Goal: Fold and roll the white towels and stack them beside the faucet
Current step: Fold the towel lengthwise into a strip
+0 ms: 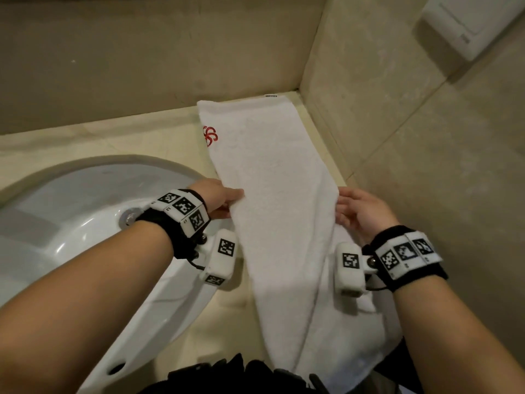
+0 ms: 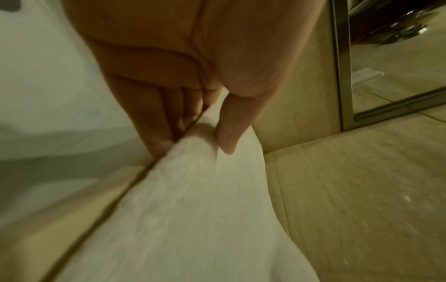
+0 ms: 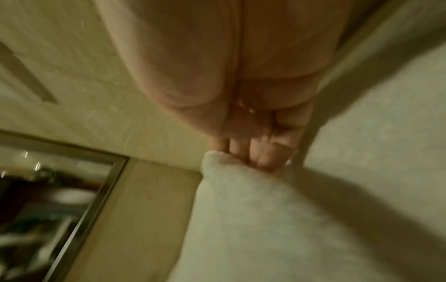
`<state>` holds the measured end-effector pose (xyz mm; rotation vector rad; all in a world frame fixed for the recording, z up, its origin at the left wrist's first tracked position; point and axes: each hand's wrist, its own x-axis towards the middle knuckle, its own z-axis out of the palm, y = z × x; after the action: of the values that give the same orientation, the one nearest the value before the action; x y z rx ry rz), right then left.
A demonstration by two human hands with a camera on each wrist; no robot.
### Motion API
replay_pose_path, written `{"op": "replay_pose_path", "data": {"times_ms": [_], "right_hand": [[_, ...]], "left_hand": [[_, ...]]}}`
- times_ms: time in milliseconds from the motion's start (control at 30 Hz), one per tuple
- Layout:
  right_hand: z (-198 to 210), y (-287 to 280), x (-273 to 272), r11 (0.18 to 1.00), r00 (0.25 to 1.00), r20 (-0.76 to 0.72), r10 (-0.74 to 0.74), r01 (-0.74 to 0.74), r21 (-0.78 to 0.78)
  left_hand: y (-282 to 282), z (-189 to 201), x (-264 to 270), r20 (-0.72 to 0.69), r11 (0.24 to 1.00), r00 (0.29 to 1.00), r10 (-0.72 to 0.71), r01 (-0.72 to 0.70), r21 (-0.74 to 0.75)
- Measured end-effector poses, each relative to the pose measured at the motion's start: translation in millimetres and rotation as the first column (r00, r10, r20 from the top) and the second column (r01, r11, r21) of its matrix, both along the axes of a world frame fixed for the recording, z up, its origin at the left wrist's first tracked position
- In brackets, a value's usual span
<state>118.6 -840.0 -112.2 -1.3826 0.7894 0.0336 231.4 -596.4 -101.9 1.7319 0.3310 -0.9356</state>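
Our two bare forearms reach in from the bottom of the head view, each wrist wrapped in a black band carrying white blocks printed with black-and-white square markers. Between them we hold a long white terry towel, folded lengthwise into a narrow strip, its near end hanging off the counter edge toward our dark clothing. Our left hand pinches the strip's left edge, thumb on top and the fingers underneath in the left wrist view. Our right hand takes the right edge, its fingers curled onto a raised fold of cloth; the right wrist view is too blurred for us to place the thumb. Left of the towel sits a white oval ceramic basin with a chrome drain, sunk into a beige stone countertop. Farther on, the towel lies flat on that countertop and runs into the corner where two beige tiled walls meet, a red embroidered emblem showing near its far left edge. High on the right wall hangs a white plastic box.
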Motion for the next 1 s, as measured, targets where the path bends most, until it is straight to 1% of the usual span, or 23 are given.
{"op": "replay_pose_path", "data": {"times_ms": [33, 67, 133, 167, 200, 300, 367, 400, 433, 467, 500, 533, 567, 600, 633, 667, 700, 733, 767, 800, 867, 933, 1000], "right_hand": [[-1, 1, -6, 0.995, 0.995, -0.008, 0.100, -0.100, -0.024], [0, 1, -10, 0.967, 0.974, -0.043, 0.222, -0.226, -0.117], [3, 3, -14, 0.844, 0.904, -0.126, 0.408, -0.427, -0.326], [4, 3, -13, 0.814, 0.884, -0.131, 0.449, -0.466, -0.347], [6, 3, -13, 0.823, 0.881, -0.109, 0.460, -0.469, -0.320], [6, 6, -15, 0.901, 0.918, -0.011, 0.396, -0.391, -0.189], [6, 10, -17, 0.961, 0.960, 0.057, 0.275, -0.272, -0.047], [6, 11, -18, 0.971, 0.971, 0.049, 0.232, -0.229, -0.068], [7, 11, -18, 0.955, 0.977, -0.018, 0.213, -0.212, -0.209], [7, 7, -20, 0.883, 0.975, -0.122, 0.188, -0.222, -0.414], [7, 2, -20, 0.767, 0.966, -0.222, 0.132, -0.242, -0.595], [8, -3, -23, 0.670, 0.952, -0.297, 0.071, -0.266, -0.693], [6, -5, -26, 0.620, 0.940, -0.337, 0.042, -0.289, -0.729], [4, -4, -28, 0.612, 0.932, -0.360, 0.038, -0.306, -0.729], [3, -2, -31, 0.652, 0.936, -0.347, 0.048, -0.293, -0.700], [0, -1, -33, 0.760, 0.962, -0.270, 0.045, -0.208, -0.616], [0, 3, -36, 0.891, 0.986, -0.165, 0.014, -0.087, -0.445], [2, 6, -40, 0.972, 0.995, -0.077, -0.056, 0.036, -0.232], [3, 7, -46, 0.992, 0.994, -0.016, -0.111, 0.110, -0.062], [3, 7, -54, 0.996, 0.996, 0.026, -0.088, 0.088, 0.007], [0, 10, -65, 0.985, 0.991, 0.006, 0.131, -0.129, -0.116], [-1, 16, -70, 0.894, 0.933, -0.055, 0.355, -0.356, -0.273], [0, 24, -71, 0.864, 0.889, -0.014, 0.457, -0.448, -0.229]], "left_hand": [[-1, -1, -6, -0.013, 1.000, 1.000, -0.015, 0.015, -0.011], [-2, -1, -12, -0.026, 0.999, 0.999, -0.028, 0.027, -0.031], [-4, -4, -23, -0.047, 0.997, 0.998, -0.035, 0.031, -0.072], [-4, -6, -26, -0.047, 0.997, 0.998, -0.036, 0.032, -0.074], [-4, -7, -30, -0.044, 0.997, 0.998, -0.040, 0.037, -0.071], [-4, -8, -36, -0.037, 0.996, 0.998, -0.049, 0.046, -0.073], [-3, -8, -38, -0.040, 0.996, 0.998, -0.051, 0.048, -0.069], [-3, -9, -39, -0.042, 0.996, 0.998, -0.054, 0.052, -0.066], [-2, -9, -41, -0.042, 0.997, 0.997, -0.057, 0.055, -0.062], [-2, -9, -42, -0.040, 0.997, 0.998, -0.058, 0.056, -0.056], [-2, -10, -43, -0.034, 0.997, 0.998, -0.051, 0.049, -0.052], [-2, -10, -44, -0.028, 0.998, 0.999, -0.039, 0.038, -0.051], [-2, -10, -45, -0.025, 0.998, 0.999, -0.025, 0.023, -0.055], [-2, -10, -46, -0.031, 0.998, 0.999, -0.015, 0.013, -0.066], [-2, -10, -48, -0.047, 0.997, 0.999, -0.016, 0.012, -0.081], [-3, -10, -51, -0.071, 0.995, 0.997, -0.027, 0.021, -0.097], [-4, -10, -56, -0.095, 0.993, 0.994, -0.047, 0.037, -0.108], [-3, -11, -60, -0.113, 0.993, 0.991, -0.067, 0.055, -0.109], [-3, -13, -64, -0.119, 0.993, 0.989, -0.083, 0.072, -0.097], [-3, -14, -69, -0.112, 0.993, 0.989, -0.092, 0.084, -0.078], [3, -16, -72, -0.086, 0.995, 0.993, -0.082, 0.077, -0.056], [11, -14, -69, -0.069, 0.997, 0.996, -0.061, 0.057, -0.057], [23, -13, -63, -0.040, 0.998, 0.998, -0.054, 0.053, -0.030]]}}
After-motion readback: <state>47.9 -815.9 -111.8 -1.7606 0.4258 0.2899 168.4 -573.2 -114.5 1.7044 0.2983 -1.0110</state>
